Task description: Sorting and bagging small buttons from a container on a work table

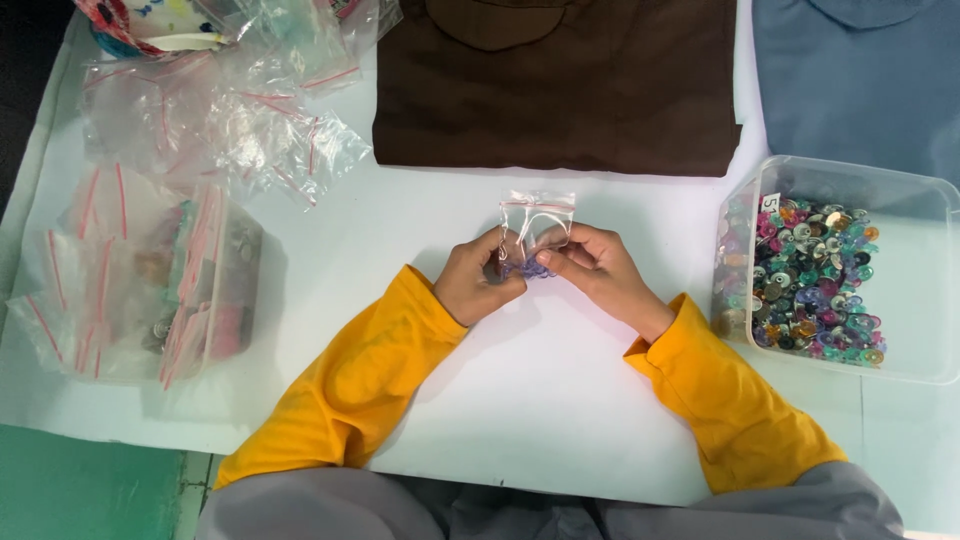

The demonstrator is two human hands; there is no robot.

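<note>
Head view, seated at white worktop (540,400), yellow sleeves (350,380) nearest the camera. Left hand (478,282) and right hand (600,272) meet at mid-worktop, both closed in a pinch on one small clear zip bag (537,222); fingertips grip its lower part from either side, the mouth with its red seal line standing up and away from the body. Small purple pieces (530,270) sit at the bottom of the bag, between the two thumbs. Judgement: the step in hand looks like filling or closing the bag; to do it well, keep the mouth upward so the pieces stay at the bottom, hold the two faces flat, and press along the seal from one end to the other rather than at one spot. The bag lies between the hands, touching both, lifted just off the worktop as far as I can tell. To the right, near the right hand but apart, a clear plastic tub (930,290) of mixed coloured buttons. To the left, a heap of empty zip bags (220,120) and a box of filled ones (245,300). Farthest: folded brown garment (560,90), blue garment (860,70).
</note>
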